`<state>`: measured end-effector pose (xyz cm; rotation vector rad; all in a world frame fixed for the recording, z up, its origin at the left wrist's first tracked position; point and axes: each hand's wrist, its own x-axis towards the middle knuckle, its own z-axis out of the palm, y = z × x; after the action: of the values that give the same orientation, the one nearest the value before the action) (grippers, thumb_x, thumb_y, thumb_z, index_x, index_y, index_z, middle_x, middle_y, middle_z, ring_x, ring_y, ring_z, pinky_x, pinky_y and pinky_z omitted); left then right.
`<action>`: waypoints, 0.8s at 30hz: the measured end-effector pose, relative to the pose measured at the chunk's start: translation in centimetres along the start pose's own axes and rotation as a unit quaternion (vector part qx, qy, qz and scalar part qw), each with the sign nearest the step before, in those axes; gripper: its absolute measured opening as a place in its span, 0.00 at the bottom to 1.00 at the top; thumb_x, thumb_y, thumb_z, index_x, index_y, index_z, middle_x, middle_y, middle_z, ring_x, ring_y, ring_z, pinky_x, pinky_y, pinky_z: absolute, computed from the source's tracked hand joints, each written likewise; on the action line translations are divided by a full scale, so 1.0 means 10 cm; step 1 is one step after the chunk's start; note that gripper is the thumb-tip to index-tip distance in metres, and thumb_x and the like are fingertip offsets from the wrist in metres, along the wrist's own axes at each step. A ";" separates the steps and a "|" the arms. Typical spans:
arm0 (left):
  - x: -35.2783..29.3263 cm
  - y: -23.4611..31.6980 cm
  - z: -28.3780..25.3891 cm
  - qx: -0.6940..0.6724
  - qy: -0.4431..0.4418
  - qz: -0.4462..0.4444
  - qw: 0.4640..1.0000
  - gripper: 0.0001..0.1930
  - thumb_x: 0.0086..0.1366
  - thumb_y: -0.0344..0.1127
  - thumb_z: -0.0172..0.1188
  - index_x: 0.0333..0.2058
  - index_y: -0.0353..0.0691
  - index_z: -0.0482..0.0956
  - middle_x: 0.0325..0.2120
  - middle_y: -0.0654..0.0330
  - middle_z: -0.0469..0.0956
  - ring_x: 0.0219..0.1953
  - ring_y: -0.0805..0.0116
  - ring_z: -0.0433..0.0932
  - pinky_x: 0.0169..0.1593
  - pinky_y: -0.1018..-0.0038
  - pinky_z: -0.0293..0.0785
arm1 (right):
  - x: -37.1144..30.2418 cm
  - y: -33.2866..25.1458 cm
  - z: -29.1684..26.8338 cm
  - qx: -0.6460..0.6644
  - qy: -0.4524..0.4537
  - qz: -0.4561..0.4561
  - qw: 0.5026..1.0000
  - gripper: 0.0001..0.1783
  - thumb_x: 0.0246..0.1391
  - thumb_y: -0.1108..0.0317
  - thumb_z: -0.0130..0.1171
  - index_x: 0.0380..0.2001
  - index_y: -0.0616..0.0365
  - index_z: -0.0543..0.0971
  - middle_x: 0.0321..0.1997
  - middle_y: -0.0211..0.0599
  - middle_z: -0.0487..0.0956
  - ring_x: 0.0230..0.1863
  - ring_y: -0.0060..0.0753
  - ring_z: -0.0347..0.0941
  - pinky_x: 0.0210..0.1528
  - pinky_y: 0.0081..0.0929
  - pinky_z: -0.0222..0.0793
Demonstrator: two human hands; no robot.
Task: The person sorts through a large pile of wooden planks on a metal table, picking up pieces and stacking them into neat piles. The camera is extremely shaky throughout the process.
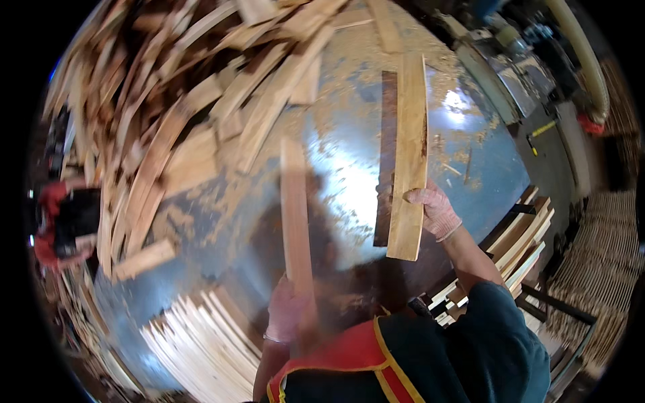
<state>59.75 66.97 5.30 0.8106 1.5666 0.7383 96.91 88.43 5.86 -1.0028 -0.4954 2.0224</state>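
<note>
My right hand, in a pale knitted glove, grips the right edge of a long yellowish wooden plank, with the thumb on its face. The plank points away from me above the metal table. Along its left side runs a dark brown strip; whether this is another board or a reflection, I cannot tell. My left hand, also gloved and slightly blurred, is closed around the near end of a narrower reddish plank. The two planks are apart, with a bright glare on the table between them.
A tangled heap of wooden planks covers the table's far left. Pale strips lie in a row near left. More boards are stacked at the right edge, beside a metal frame. Sawdust is scattered around. Another person is at far left.
</note>
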 end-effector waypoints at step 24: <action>-2.87 -1.33 -1.06 0.424 0.414 0.306 0.745 0.13 0.58 0.33 0.61 0.41 0.35 0.83 0.51 0.46 0.81 0.55 0.44 0.79 0.54 0.53 0.78 | -1.62 2.80 2.43 -0.181 -0.191 0.292 0.920 0.39 0.49 0.71 0.74 0.66 0.64 0.72 0.56 0.50 0.83 0.56 0.50 0.83 0.61 0.47 0.82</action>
<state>50.62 35.53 11.66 1.9247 2.5532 0.9040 69.67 58.83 10.57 -1.0582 -0.8839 2.7606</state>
